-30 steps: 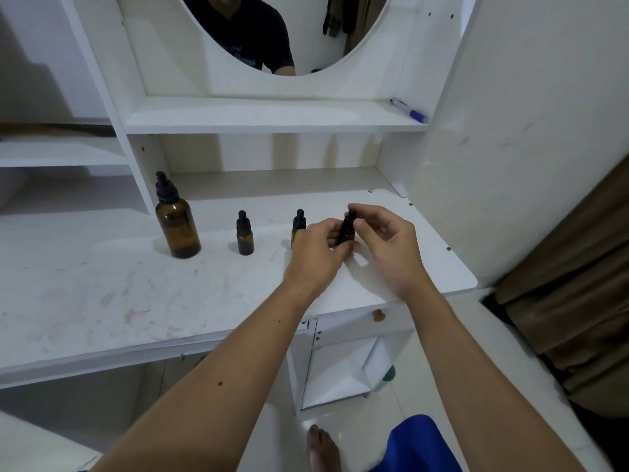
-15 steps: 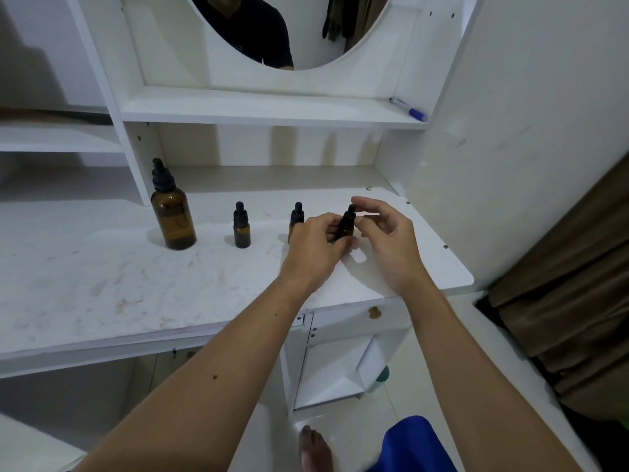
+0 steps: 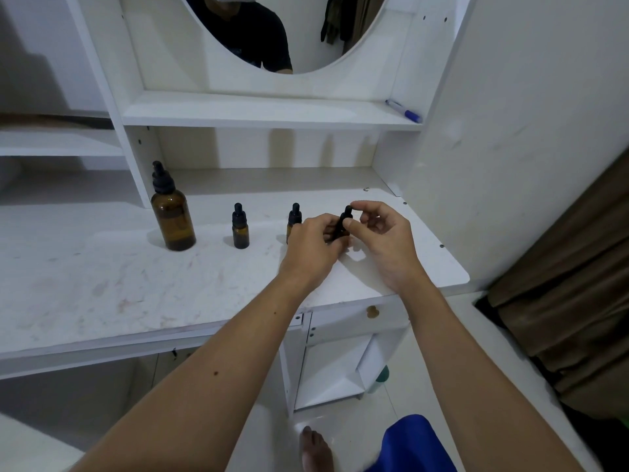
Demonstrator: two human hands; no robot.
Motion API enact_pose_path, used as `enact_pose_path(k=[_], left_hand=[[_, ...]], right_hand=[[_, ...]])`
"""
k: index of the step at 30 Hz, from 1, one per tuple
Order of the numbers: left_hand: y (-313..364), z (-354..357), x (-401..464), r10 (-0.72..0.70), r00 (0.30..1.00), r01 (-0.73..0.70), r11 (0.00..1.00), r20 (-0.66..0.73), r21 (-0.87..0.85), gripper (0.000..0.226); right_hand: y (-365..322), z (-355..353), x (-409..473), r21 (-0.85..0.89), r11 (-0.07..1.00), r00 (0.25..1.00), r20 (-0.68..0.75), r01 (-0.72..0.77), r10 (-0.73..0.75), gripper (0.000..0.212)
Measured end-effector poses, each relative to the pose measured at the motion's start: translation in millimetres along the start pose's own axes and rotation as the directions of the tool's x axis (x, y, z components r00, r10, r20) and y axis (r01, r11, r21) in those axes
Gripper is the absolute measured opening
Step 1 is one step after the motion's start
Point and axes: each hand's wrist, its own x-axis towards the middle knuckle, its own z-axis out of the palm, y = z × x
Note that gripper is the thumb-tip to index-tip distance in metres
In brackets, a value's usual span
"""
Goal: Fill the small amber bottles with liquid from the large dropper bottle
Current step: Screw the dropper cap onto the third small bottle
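Observation:
A large amber dropper bottle [image 3: 172,216] with a black cap stands at the left of the white vanity top [image 3: 136,281]. A small amber bottle [image 3: 240,229] stands to its right, and a second small bottle [image 3: 294,218] peeks out behind my left hand. My left hand [image 3: 315,247] grips the body of a third small bottle [image 3: 343,222], mostly hidden by the fingers. My right hand [image 3: 383,240] pinches that bottle's black dropper cap between thumb and fingertips.
A blue pen [image 3: 404,111] lies on the upper shelf [image 3: 258,112] at the right. A round mirror [image 3: 279,32] hangs above. A white wall [image 3: 531,131] and a brown curtain [image 3: 565,294] close in on the right. A drawer knob [image 3: 372,311] sits below the top.
The view has shifted slightly. My right fingers have moved up around the cap of the small bottle. My left hand still holds the bottle's body in the same place.

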Motion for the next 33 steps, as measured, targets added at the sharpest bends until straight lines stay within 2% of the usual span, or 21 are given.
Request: enact_pose_path(k=[4, 7, 11, 17, 21, 27, 33], left_hand=[[-0.3, 0.0, 0.6, 0.009, 1.000, -0.009, 1.000, -0.003, 0.010, 0.024], [-1.0, 0.5, 1.1, 0.008, 1.000, -0.008, 1.000, -0.002, 0.003, 0.024], [-1.4, 0.5, 1.2, 0.011, 1.000, -0.012, 1.000, 0.008, 0.008, 0.027], [-1.7, 0.9, 1.6, 0.006, 1.000, -0.005, 1.000, 0.017, -0.008, 0.029], [-1.5, 1.1, 1.5, -0.014, 1.000, 0.014, 1.000, 0.023, -0.018, 0.028], [0.2, 1.5, 1.6, -0.027, 1.000, 0.027, 1.000, 0.002, -0.015, 0.027], [3.4, 1.2, 0.8, -0.034, 0.999, 0.033, 0.999, -0.016, -0.016, 0.026]], right_hand=[[1.3, 0.8, 0.2, -0.006, 1.000, 1.000, 0.015, 0.001, -0.001, 0.017], [0.4, 0.8, 0.7, -0.008, 1.000, 0.999, -0.025, -0.027, 0.026, 0.020], [-0.2, 0.5, -0.6, -0.004, 1.000, 0.999, 0.050, 0.019, -0.019, 0.025], [3.8, -0.4, 3.2, -0.009, 0.998, 0.997, 0.056, 0.055, -0.055, 0.032], [3.6, -1.1, 2.6, 0.045, 0.998, 0.993, 0.114, 0.035, -0.040, 0.026], [1.9, 1.5, 2.6, 0.031, 0.999, 0.999, 0.051, 0.016, -0.017, 0.020], [3.9, 3.2, 2.7, -0.089, 0.994, 0.998, -0.007, 0.061, -0.062, 0.017]])
